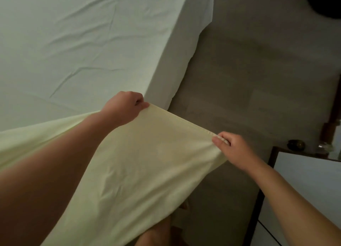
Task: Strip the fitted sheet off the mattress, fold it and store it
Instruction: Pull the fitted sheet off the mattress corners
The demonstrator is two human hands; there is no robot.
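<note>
Both hands grip the hem of the fitted sheet (147,164), stretching a length of it taut between them. At about nine o'clock in the view, the pale yellow cloth runs back over the mattress (64,42), where it is still partly spread and creased, so the sheet is not yet fully stripped. Moving toward the centre, the left hand (125,107) is clenched on the hem just beside the mattress corner, thumb pressed on top and fingers curled under. From there the hem slopes down toward four o'clock to the right hand (232,147), which pinches the edge between thumb and bent fingers, out over the floor (249,70). Below the hem the loose cloth sags toward six o'clock. A dark-framed piece of furniture with a white top (306,181) stands at about four o'clock, close to the right forearm.

To do this step well, the person should probably keep the hem taut and level, lift it clear of the corner, then draw the cloth steadily toward the body rather than yanking, so the far corners release without tearing the elastic. Keeping the right elbow in should avoid knocking the small objects on the furniture.
</note>
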